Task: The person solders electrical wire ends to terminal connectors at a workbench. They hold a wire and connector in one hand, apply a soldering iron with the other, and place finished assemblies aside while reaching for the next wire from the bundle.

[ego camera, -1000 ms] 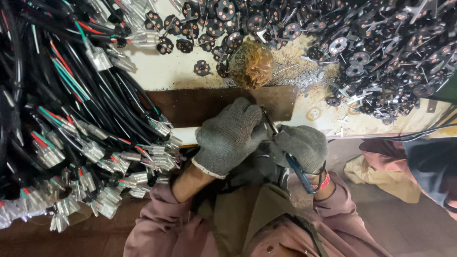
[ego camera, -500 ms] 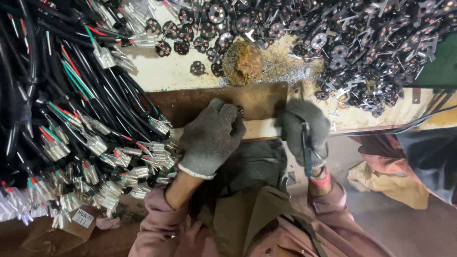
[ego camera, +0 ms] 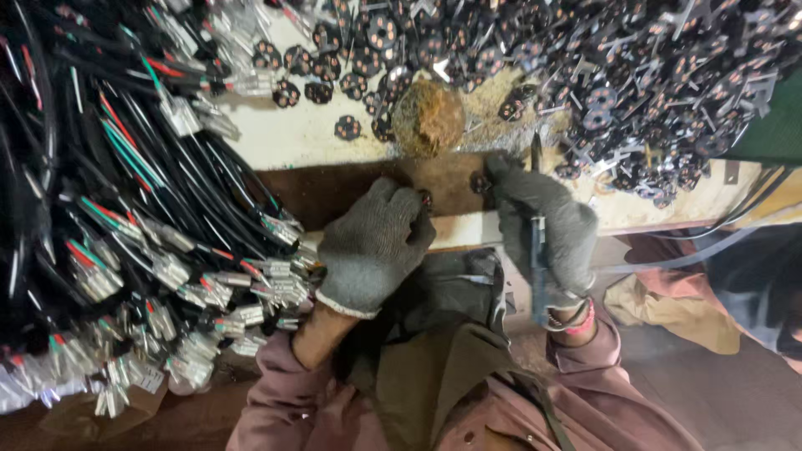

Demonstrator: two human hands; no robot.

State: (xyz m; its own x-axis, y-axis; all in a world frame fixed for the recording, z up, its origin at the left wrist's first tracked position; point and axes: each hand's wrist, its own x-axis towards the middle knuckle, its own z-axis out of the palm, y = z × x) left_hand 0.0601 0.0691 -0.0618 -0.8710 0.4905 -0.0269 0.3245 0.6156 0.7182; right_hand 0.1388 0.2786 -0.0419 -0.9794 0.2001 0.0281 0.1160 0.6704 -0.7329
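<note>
My left hand point(ego camera: 373, 242), in a grey knit glove, is curled at the front edge of a dark brown board point(ego camera: 334, 190); a small dark round part point(ego camera: 426, 198) shows at its fingertips. My right hand point(ego camera: 543, 225), also gloved, grips a slim blue-handled tool point(ego camera: 535, 250) whose tip points up toward the bench. Another dark round part point(ego camera: 479, 180) lies at the right hand's fingertips on the board. A rusty brown lump point(ego camera: 428, 119) sits just beyond the board.
A thick bundle of black cables point(ego camera: 109, 209) with coloured wires and metal terminals fills the left. A heap of small black round parts point(ego camera: 618, 75) covers the pale bench top point(ego camera: 292, 134) at the top and right. Crumpled cloth point(ego camera: 660, 305) lies at the lower right.
Both hands have moved apart and up to the board. The right hand with the tool has swung from near my lap to the board's right end.
</note>
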